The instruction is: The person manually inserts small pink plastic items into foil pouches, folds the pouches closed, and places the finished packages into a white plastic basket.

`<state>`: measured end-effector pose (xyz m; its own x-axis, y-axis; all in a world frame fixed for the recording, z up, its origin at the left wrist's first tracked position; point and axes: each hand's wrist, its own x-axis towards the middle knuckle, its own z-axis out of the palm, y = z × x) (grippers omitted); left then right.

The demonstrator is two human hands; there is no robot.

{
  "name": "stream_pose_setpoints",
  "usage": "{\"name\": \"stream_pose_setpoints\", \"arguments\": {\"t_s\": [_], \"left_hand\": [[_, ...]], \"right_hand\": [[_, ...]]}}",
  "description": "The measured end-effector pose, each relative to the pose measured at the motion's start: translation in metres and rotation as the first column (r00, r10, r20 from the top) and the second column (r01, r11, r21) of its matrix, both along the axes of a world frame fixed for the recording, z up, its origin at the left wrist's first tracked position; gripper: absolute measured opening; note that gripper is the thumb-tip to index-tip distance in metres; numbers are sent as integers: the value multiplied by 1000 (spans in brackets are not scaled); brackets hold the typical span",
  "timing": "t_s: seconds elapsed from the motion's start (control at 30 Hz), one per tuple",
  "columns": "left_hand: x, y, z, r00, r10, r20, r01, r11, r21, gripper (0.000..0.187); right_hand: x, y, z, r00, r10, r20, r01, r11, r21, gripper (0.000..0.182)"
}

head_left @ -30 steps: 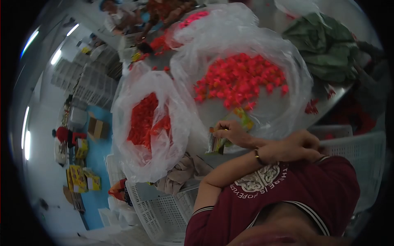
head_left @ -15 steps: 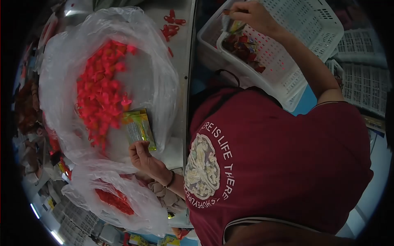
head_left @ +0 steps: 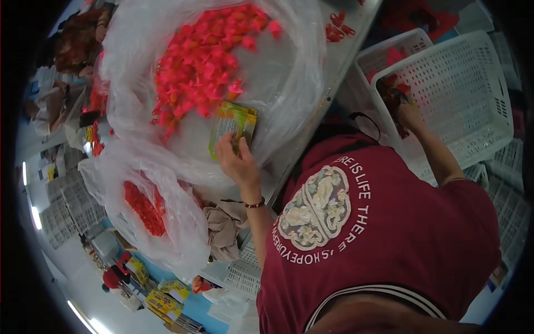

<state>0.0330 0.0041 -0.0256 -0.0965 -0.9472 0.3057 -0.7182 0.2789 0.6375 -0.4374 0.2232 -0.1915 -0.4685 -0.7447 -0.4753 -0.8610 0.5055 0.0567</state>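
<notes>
My left hand (head_left: 239, 164), with a beaded bracelet at the wrist, has its thumb and fingers on the near end of a green-and-yellow packet (head_left: 238, 119). Several such packets seem stacked there, on clear plastic next to a heap of bright red-pink plastic pieces (head_left: 200, 61). A large clear plastic bag (head_left: 300, 72) surrounds the heap. My right hand (head_left: 410, 114) reaches into a white perforated basket (head_left: 456, 89), its curled fingers at a small packet among dark red packets (head_left: 392, 92). The fingertips are partly hidden.
A second clear bag (head_left: 183, 234) holds more red pieces. Loose red pieces (head_left: 338, 28) lie by the table edge. A beige cloth (head_left: 225, 228) sits beside my left forearm. Stacked crates (head_left: 69, 211) and yellow boxes (head_left: 167, 300) stand farther off.
My view has turned, shifting the scene. My left hand has come onto the green-and-yellow packets. My right hand has lowered a small packet from above the basket to the dark red packets inside.
</notes>
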Motion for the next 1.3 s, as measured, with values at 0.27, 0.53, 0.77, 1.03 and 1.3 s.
{"name": "stream_pose_setpoints", "arguments": {"t_s": [0.27,0.53,0.77,1.03,1.3], "left_hand": [[-5,-14,-7,937,11,348,13,998,-66,30],[-16,-31,1,906,54,420,-74,997,30,31],[-20,-34,-5,896,35,442,-55,998,32,32],[-23,-26,-2,929,31,370,-36,999,8,33],[-14,-29,-13,973,60,224,-61,998,-1,27]], "right_hand": [[114,-183,221,631,463,622,-268,883,-385,18],[265,-338,138,661,727,186,-243,442,-863,16],[261,-336,129,511,763,396,-149,532,-834,15],[249,-312,138,569,739,362,-238,569,-787,14],[250,-302,136,585,716,381,-222,593,-774,15]]}}
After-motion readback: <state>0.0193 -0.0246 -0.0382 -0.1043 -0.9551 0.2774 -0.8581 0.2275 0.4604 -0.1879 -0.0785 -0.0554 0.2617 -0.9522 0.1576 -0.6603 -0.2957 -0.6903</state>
